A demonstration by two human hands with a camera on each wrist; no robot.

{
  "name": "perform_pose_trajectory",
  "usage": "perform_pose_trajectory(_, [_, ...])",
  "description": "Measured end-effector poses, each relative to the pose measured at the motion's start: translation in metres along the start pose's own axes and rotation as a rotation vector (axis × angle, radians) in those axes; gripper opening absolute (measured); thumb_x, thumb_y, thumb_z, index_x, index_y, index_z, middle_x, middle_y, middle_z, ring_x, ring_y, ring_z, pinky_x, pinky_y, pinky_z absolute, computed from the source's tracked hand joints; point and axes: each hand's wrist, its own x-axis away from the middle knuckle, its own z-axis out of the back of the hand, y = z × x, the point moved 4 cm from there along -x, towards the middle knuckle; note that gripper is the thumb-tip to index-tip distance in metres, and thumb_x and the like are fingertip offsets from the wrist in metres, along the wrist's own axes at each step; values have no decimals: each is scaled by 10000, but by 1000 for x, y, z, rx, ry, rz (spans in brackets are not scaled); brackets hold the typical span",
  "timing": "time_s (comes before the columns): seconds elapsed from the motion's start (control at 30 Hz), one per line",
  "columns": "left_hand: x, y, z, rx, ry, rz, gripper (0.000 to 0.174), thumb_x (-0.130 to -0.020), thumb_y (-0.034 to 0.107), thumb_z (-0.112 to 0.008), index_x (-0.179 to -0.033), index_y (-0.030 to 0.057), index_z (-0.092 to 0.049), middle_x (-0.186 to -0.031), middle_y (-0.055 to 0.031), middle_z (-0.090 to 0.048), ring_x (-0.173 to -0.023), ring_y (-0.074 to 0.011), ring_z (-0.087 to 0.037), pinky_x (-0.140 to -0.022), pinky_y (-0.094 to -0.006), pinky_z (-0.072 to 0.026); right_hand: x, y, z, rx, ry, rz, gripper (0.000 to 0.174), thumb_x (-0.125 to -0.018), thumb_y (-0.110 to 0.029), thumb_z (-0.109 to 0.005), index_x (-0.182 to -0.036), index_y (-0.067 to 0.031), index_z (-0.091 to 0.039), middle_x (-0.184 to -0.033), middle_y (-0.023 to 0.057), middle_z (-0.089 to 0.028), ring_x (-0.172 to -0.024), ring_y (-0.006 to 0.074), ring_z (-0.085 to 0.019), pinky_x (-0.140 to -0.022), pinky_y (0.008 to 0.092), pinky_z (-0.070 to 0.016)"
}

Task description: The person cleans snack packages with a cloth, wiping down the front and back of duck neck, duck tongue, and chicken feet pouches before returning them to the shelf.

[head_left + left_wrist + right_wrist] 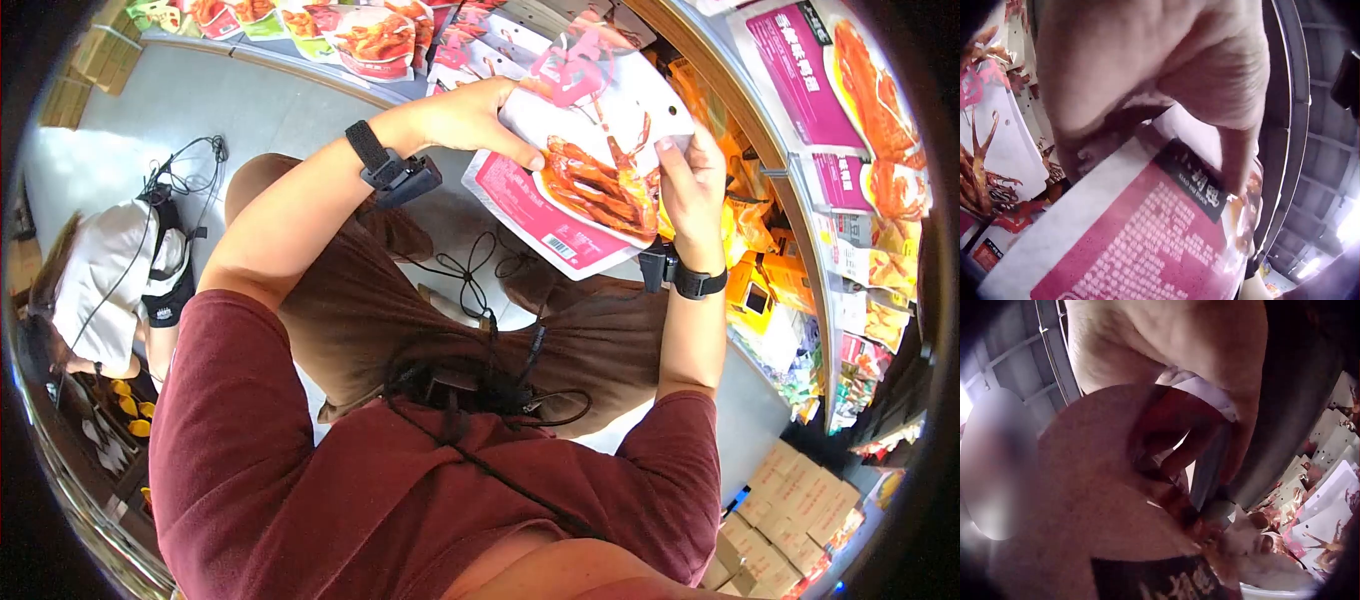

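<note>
Both hands hold a white and pink food pouch [600,190] with a picture of reddish-brown meat, tilted above the knees. The left hand [485,118] grips its upper left edge, thumb on the front. At the right edge, the right hand [694,180] pinches the pouch near its hole, thumb on the face. In the left wrist view the left hand [1166,69] is on the pouch [1122,231], beside its black label. The right wrist view shows the right hand [1179,350] above the dim pouch [1085,487]; some fingers are hidden behind it.
Similar pouches [375,42] line the shelf ahead, and more packs [800,85] fill the right shelf. Cartons [800,500] are stacked at lower right. Another person [105,285] is at the left, near a black cable [205,190] on the floor. Cables hang between the knees.
</note>
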Motion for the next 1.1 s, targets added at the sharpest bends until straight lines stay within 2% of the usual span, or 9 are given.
perform_pose_trajectory(0.13, [-12,0,-8,-57,78,-54,351,-774,29,-744,-1101,-3,-621,-1050,-41,-671,-981,-109,-607,-898,-287,-490,5,-4,19,-124,-65,17,285,-898,-88,-620,-1162,3,-562,-1051,40,-627,-947,99,-572,-838,262,-445])
perform_pose_trajectory(0.17, [-15,0,-9,-58,70,-54,351,-774,29,-744,-1101,-3,-621,-1050,-41,-671,-981,-109,-607,-898,-287,-490,4,-4,31,-119,-112,43,380,-938,-238,-573,-1221,13,-527,-1118,92,-619,-1015,148,-580,-882,284,-453])
perform_pose_trajectory(0.2, [-17,1,-8,-46,65,-48,359,-777,16,-734,-1114,-2,-611,-1055,-44,-672,-982,-113,-611,-895,-285,-492,2,-8,36,-117,-104,45,380,-938,-238,-573,-1221,13,-527,-1118,92,-619,-1015,148,-580,-882,284,-453])
perform_pose_trajectory(0.27, [-20,5,-10,-34,48,-45,368,-781,3,-724,-1128,-1,-601,-1060,-48,-673,-984,-118,-616,-892,-283,-493,1,-10,40,-748,-83,-291,504,-958,-377,-494,-1264,23,-487,-1196,149,-588,-1088,214,-578,-946,314,-452])
perform_pose_trajectory(0.33, [-18,14,-16,132,39,-20,467,-774,54,-748,-1202,-2,-570,-1085,-45,-670,-991,-109,-604,-910,-281,-474,7,-4,48,-818,66,-405,560,-959,-405,-460,-1305,35,-437,-1267,198,-539,-1151,272,-555,-972,365,-470])
perform_pose_trajectory(0.5, [-31,12,-33,395,-48,-85,456,-781,30,-727,-1208,0,-569,-1149,-70,-648,-1042,-146,-605,-955,-309,-460,20,13,21,-643,77,-410,555,-953,-391,-475,-1306,35,-434,-1265,197,-536,-1142,271,-561,-961,369,-481])
perform_pose_trajectory(1.0, [-37,13,-25,213,144,-138,350,-820,47,-710,-1149,9,-598,-1022,-28,-659,-951,-104,-614,-845,-262,-501,50,44,68,-148,-3,-452,545,-936,-352,-519,-1310,35,-428,-1257,194,-529,-1116,268,-577,-926,381,-512])
perform_pose_trajectory(1.07, [-36,19,-14,233,186,-181,315,-830,51,-702,-1128,3,-614,-1046,-41,-663,-950,-108,-617,-846,-260,-497,43,49,107,511,308,-125,306,-897,-149,-521,-1144,30,-513,-1041,118,-603,-976,218,-628,-804,316,-550])
perform_pose_trajectory(1.1, [-35,20,-10,222,209,-182,319,-830,51,-702,-1131,0,-610,-1055,-44,-662,-953,-110,-617,-844,-259,-496,38,39,110,362,317,-150,373,-891,-137,-516,-1217,41,-491,-1132,132,-592,-1061,230,-594,-890,327,-491])
